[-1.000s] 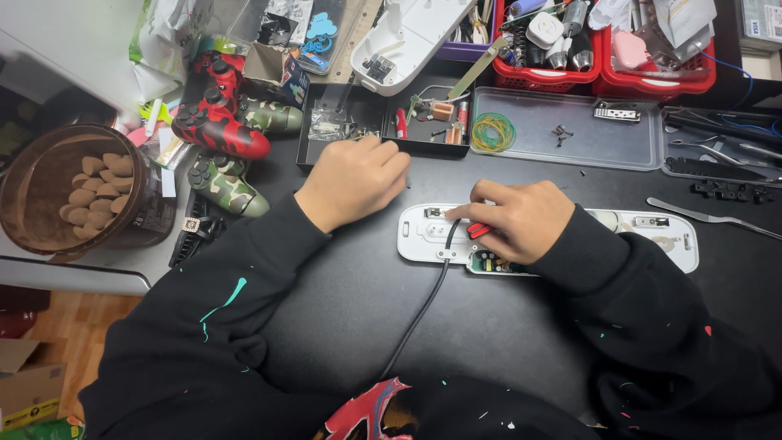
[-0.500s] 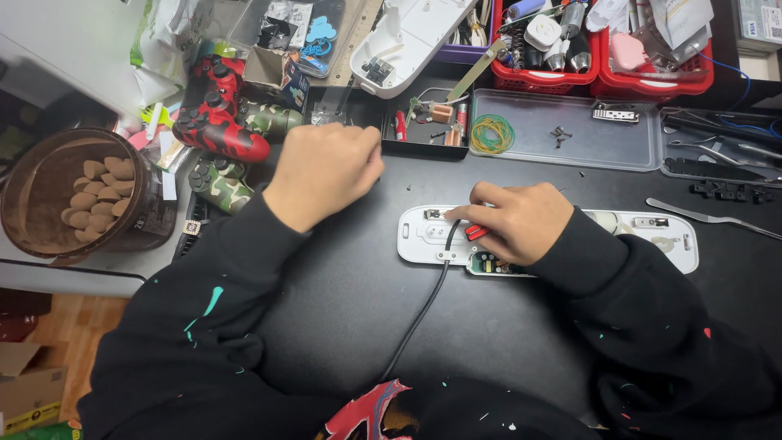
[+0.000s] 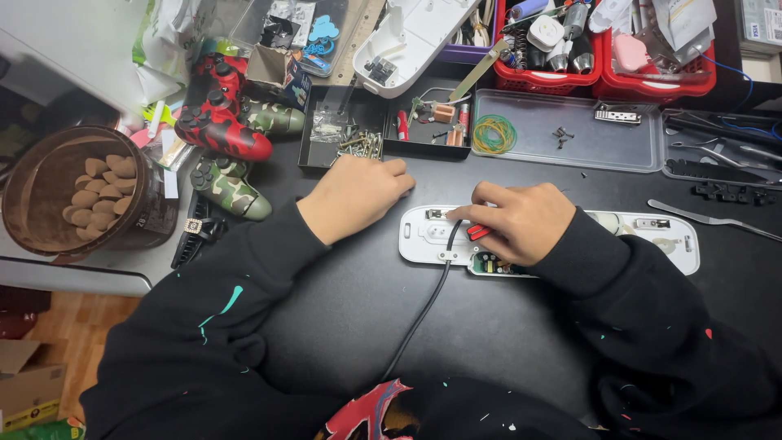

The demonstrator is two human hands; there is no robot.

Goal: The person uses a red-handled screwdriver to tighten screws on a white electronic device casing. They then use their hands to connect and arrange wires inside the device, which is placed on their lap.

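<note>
White strip (image 3: 423, 236), opened, flat on black tabletop (image 3: 326, 326), insides showing, black cord (image 3: 423, 310) trailing from its left end toward the body. Right hand (image 3: 521, 222) resting on the strip's middle, fingers curled down over red wires (image 3: 477, 231), pinching or merely pressing them: cannot tell. Green board (image 3: 489, 265) peeking out just below that hand. Left hand (image 3: 354, 195) loosely clenched, knuckles up, at the near edge of a black tray (image 3: 314, 155) with a heap of screws (image 3: 362, 145); fingertips hidden, so whether anything sits inside the fist cannot tell. Both hands near each other, not touching, black paint-flecked sleeves behind them.

Beyond the strip, a clear tray (image 3: 603, 147) holding green rubber bands (image 3: 494, 133) and a few small screws. Red baskets (image 3: 652, 81) of odd parts behind it. White cover (image 3: 411, 37) lying upturned at the top. Left of the hands, a red-and-black gamepad (image 3: 216, 110) over two camouflage ones (image 3: 228, 183). Far left, a brown tub (image 3: 49, 191) of tan cone shapes. Tweezers (image 3: 709, 218) on the right, beside the strip's far end.
</note>
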